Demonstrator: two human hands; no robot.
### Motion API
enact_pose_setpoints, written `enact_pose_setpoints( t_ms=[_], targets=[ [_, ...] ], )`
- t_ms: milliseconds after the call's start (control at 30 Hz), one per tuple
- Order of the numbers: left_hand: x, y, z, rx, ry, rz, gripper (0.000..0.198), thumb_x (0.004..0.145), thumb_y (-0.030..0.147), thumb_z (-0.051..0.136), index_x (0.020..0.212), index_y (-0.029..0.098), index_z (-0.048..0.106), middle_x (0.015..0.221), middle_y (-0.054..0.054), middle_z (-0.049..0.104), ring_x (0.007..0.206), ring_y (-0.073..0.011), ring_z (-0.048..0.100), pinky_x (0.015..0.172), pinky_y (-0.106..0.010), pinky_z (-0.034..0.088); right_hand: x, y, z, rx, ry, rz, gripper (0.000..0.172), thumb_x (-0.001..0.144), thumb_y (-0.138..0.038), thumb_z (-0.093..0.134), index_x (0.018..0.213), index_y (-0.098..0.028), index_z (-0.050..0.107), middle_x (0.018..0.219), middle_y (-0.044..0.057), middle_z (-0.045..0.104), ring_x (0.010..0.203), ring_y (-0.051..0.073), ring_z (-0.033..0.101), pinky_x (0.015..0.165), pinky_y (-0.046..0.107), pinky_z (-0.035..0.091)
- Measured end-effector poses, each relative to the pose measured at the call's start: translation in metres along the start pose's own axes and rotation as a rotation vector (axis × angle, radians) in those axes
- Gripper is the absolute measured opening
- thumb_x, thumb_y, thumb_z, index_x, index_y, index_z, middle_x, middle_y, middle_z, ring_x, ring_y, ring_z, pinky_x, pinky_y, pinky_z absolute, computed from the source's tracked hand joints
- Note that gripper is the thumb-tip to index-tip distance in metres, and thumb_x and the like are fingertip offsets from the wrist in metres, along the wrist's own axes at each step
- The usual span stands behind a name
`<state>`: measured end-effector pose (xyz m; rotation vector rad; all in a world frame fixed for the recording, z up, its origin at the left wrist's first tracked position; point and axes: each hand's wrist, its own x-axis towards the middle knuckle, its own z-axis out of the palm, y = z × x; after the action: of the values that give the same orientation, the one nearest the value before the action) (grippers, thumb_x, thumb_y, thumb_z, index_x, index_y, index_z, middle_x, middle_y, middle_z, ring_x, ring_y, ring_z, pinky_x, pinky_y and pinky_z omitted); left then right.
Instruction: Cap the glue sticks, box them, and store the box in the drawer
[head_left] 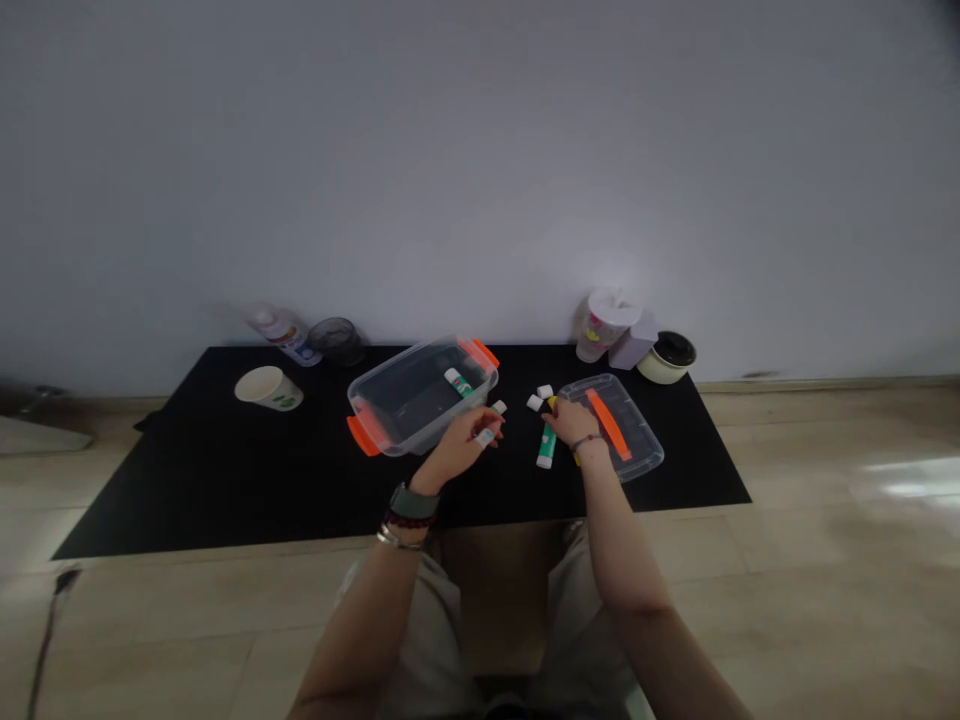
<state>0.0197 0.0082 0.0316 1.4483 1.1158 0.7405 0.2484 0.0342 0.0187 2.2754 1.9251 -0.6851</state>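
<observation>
My left hand (459, 446) is closed on a small white-capped glue stick (489, 430), held just right of a clear plastic box (375, 396) with orange latches. One green-and-white glue stick (458, 382) lies inside that box. My right hand (571, 421) rests on the black mat with its fingers curled round a yellow item (553, 403) too small to name. A green glue stick (546, 446) lies on the mat by that hand. Two small white caps (539, 397) sit just beyond it.
The box's clear lid (637, 440) with an orange handle lies right of my right hand. On the black mat (225, 470) stand a paper cup (268, 388), a tipped bottle (283, 333), a dark mesh cup (335, 339), a lidded drink cup (604, 324) and a round bowl (667, 357).
</observation>
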Motion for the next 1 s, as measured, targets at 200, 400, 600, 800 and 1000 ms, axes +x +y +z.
enact_pose_setpoints(
  t_ms=[200,400,600,800,1000],
  targets=[
    [0.005,-0.036,0.010,0.103,0.000,0.017,0.012,0.082,0.023,0.058,0.091,0.020,0.064,0.084,-0.003,0.068,0.075,-0.0172,0.065,0.077,-0.032,0.053,0.009,-0.012,0.020,-0.091,-0.124,0.055,0.047,0.089,-0.042,0.065,0.126,-0.014,0.055,0.125,0.020,0.064,0.117,0.033,0.063,0.090,0.040,0.050],
    [0.011,-0.046,0.010,0.226,0.024,-0.021,0.011,0.080,0.021,0.060,0.089,0.021,0.067,0.086,-0.003,0.070,0.083,-0.0187,0.065,0.084,-0.032,0.050,0.009,-0.014,0.023,-0.052,-0.145,0.025,0.044,0.080,-0.031,0.075,0.114,-0.013,0.055,0.121,0.021,0.065,0.113,0.033,0.065,0.089,0.041,0.052],
    [0.008,-0.042,0.024,-0.017,0.051,-0.135,0.024,0.082,0.038,0.067,0.099,0.021,0.069,0.103,-0.010,0.071,0.096,-0.0242,0.066,0.087,-0.036,0.053,-0.002,-0.011,0.012,0.474,-0.229,-0.216,0.032,0.083,-0.038,0.073,0.091,-0.021,0.048,0.072,-0.002,0.065,0.062,0.016,0.069,0.058,0.027,0.054],
    [0.005,-0.029,0.036,-0.436,-0.051,-0.271,0.042,0.088,0.054,0.061,0.114,0.021,0.060,0.102,-0.009,0.070,0.081,-0.0202,0.070,0.070,-0.033,0.057,-0.003,-0.023,0.013,0.949,-0.383,-0.472,0.022,0.091,-0.041,0.058,0.088,-0.022,0.048,0.071,-0.004,0.066,0.063,0.014,0.068,0.065,0.029,0.057],
    [0.007,-0.028,0.033,-0.390,0.001,-0.237,0.047,0.082,0.058,0.067,0.103,0.017,0.055,0.090,-0.007,0.068,0.072,-0.0159,0.068,0.064,-0.028,0.052,0.012,-0.013,0.009,0.234,0.202,-0.183,0.017,0.096,-0.023,0.050,0.110,-0.021,0.060,0.102,0.010,0.072,0.094,0.022,0.070,0.078,0.031,0.052]
  ],
)
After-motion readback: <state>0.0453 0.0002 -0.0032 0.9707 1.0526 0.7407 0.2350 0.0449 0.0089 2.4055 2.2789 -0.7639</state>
